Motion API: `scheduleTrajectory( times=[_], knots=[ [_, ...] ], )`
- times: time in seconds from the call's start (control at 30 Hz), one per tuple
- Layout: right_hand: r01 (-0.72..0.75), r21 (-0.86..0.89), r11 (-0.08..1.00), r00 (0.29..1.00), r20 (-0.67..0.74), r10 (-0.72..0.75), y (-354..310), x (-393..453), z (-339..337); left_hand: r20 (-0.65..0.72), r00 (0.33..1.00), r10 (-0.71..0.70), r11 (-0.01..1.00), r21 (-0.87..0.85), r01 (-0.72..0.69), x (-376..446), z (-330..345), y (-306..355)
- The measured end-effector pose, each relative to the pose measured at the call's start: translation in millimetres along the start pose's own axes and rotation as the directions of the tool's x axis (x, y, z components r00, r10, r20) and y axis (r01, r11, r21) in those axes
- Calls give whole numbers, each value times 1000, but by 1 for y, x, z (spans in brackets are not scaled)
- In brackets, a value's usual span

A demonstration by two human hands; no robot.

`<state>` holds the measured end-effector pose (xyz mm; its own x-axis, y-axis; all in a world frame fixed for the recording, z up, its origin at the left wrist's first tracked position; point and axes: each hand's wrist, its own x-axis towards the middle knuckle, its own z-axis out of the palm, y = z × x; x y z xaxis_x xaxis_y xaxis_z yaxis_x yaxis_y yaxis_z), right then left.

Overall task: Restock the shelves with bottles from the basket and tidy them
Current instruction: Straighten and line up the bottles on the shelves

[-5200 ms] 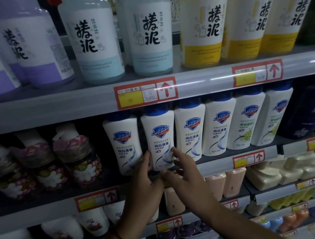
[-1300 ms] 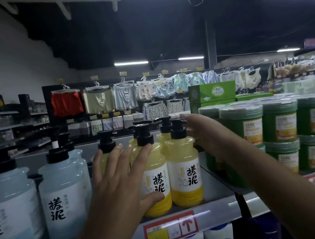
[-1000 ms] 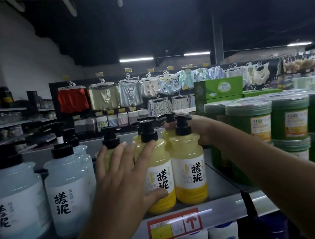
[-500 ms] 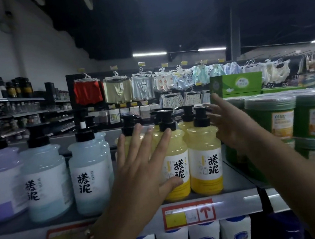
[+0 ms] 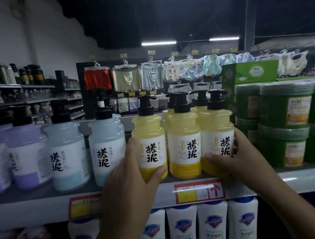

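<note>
Left hand (image 5: 129,185) grips the leftmost yellow bottle (image 5: 149,140), right hand (image 5: 235,157) grips the rightmost yellow bottle (image 5: 215,131), middle yellow bottle (image 5: 183,142) between them, all upright, labels facing camera.

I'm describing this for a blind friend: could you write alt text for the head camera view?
Two hands grip yellow pump bottles on a shop shelf: the left hand holds the left bottle, the right hand the right bottle. Pale blue bottles stand alongside.
</note>
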<state>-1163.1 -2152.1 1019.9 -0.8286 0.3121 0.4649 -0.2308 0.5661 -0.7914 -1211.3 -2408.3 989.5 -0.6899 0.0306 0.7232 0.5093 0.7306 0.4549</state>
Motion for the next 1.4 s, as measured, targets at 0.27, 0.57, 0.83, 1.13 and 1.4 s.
scheduleTrajectory(
  times=[0.27, 0.57, 0.83, 1.13, 1.4],
  knots=[
    [4, -18, 1000, 999, -44, -5, 5, 2, 4, 17, 999, -40, 999, -23, 40, 3, 7, -5],
    [-15, 57, 998, 987, -161, 24, -6, -16, 10, 6, 994, 111, 981, -161, -109, -20, -18, -11],
    [215, 201, 956, 928, -346, -137, -65, -72, 71, -275, 959, -65, 978, -210, 6, -3, -72, -90],
    [151, 72, 986, 988, -33, -149, -151, -48, 143, 148, 961, -233, 877, -394, 273, 53, -95, -150],
    [85, -116, 990, 996, -28, -89, -181, -5, 182, 365, 929, -64, 905, -370, 208, 76, -102, -173]
  ],
)
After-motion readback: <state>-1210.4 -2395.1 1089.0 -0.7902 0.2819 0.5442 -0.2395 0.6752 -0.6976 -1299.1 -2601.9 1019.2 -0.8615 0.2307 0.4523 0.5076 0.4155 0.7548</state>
